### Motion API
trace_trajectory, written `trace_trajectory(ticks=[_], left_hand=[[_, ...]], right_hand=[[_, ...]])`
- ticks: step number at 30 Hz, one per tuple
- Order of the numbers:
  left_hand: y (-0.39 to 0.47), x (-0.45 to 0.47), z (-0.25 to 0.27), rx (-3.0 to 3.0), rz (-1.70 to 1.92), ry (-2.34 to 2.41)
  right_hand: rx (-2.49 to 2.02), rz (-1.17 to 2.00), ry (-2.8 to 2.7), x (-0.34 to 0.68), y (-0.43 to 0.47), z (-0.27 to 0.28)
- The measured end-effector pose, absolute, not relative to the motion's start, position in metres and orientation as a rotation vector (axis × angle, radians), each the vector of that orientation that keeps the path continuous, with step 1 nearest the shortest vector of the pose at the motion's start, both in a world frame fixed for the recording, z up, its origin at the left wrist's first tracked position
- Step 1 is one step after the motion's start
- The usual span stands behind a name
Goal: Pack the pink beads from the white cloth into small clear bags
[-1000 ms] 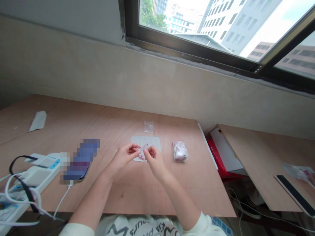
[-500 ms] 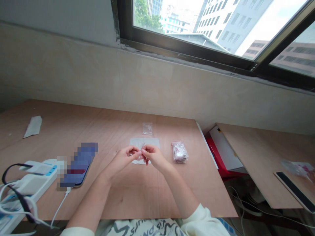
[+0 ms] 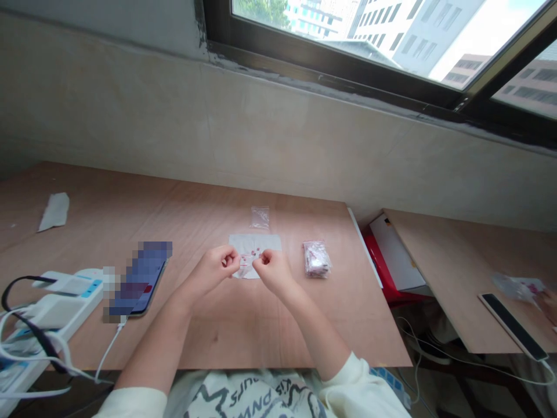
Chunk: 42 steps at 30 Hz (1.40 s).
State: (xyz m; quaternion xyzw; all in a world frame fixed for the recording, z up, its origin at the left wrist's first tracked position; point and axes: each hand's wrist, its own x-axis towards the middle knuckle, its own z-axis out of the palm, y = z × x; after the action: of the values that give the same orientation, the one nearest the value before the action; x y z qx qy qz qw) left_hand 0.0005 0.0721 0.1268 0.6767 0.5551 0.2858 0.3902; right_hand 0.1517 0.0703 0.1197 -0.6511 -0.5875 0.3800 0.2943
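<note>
A small white sheet point(image 3: 272, 240) lies on the wooden table, with several tiny red pieces point(image 3: 256, 252) scattered over it. My left hand point(image 3: 216, 263) is over the sheet's left edge, fingers curled and pinched. Across from it, my right hand point(image 3: 275, 270) is pinched too, over the sheet's right side. A gap separates the two hands. Whatever is between the fingertips is too small or hidden to make out. Just beyond the sheet lies a flat clear plastic bag point(image 3: 260, 217). Right of my right hand sits a pile of small clear bags point(image 3: 317, 259) with reddish contents.
On the left are a phone point(image 3: 145, 281) on a charging cable, a white power strip point(image 3: 56, 319) with cords, and a scrap of white paper point(image 3: 54, 211). At right, past a gap, a second table point(image 3: 448, 278) holds another phone point(image 3: 513, 326) and a plastic bag point(image 3: 517, 285).
My hands have drawn apart from fingertips touching, left hand leftward and right hand slightly rightward. Red pieces on the sheet now show between them. The view has tilted slightly downward.
</note>
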Motion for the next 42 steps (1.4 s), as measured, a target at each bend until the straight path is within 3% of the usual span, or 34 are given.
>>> trace_trajectory(ticks=[6,11,13,16,23,27,42], left_hand=[[0.065,0.013,0.143,1.877,0.747,1.378],[0.066,0.002,0.133,1.576,0.824,1.325],[0.068,-0.003,0.119,1.372,0.973,1.39],[0.067,-0.005,0.097,1.149,0.881,1.226],[0.063,-0.009,0.057,0.873,0.946,1.198],[0.068,-0.013,0.043,0.868,0.997,1.299],[0.064,-0.028,0.051,0.768,0.964,1.337]], right_hand=[[-1.595,1.58,-1.435,0.137,0.078,0.111],[-1.481,1.645,-1.208,0.143,0.089,0.107],[-1.339,1.753,-1.175,0.148,0.09,0.107],[-1.154,1.948,-1.152,0.15,0.09,0.104],[-1.448,1.679,-0.954,0.147,0.077,0.08],[-1.371,1.741,-1.046,0.146,0.067,0.064],[-1.463,1.714,-1.177,0.145,0.081,0.035]])
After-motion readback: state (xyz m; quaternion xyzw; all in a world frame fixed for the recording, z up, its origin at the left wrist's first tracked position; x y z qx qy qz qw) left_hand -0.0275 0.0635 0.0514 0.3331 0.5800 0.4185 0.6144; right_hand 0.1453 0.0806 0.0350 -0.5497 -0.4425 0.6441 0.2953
